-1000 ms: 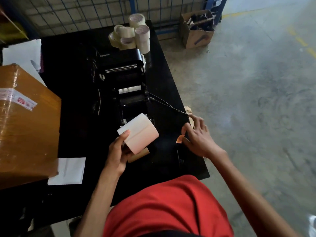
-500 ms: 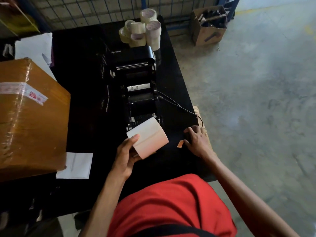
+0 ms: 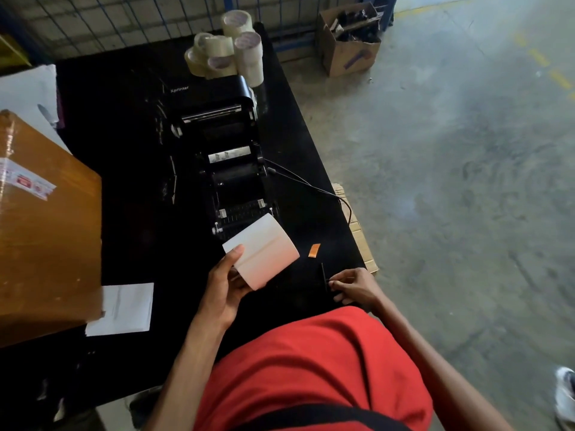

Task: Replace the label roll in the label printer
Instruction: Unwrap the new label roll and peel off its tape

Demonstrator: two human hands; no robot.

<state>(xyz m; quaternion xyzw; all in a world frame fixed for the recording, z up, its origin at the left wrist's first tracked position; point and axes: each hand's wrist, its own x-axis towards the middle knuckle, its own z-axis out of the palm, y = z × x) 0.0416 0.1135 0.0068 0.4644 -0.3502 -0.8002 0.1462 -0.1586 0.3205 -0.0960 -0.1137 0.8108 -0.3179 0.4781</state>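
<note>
The black label printer (image 3: 231, 157) stands on the black table (image 3: 124, 181) with its lid swung back and its roll bay bare. My left hand (image 3: 225, 289) grips a white label roll (image 3: 264, 251) just in front of the printer's near end, thumb on the roll's top edge. My right hand (image 3: 354, 287) rests at the table's near right edge, fingertips pinched on a thin black rod (image 3: 324, 275) lying on the table. A small orange strip (image 3: 314, 251) lies between the roll and my right hand.
Several tape rolls (image 3: 230, 54) are stacked behind the printer. A large brown carton (image 3: 40, 237) fills the left side, with a white paper sheet (image 3: 124, 307) beside it. A black cable (image 3: 311, 185) runs off the printer's right side. A cardboard box (image 3: 348, 42) sits on the floor.
My right hand let the orange strip lie and pulled back toward me onto the thin black rod. The left hand keeps hold of the label roll.
</note>
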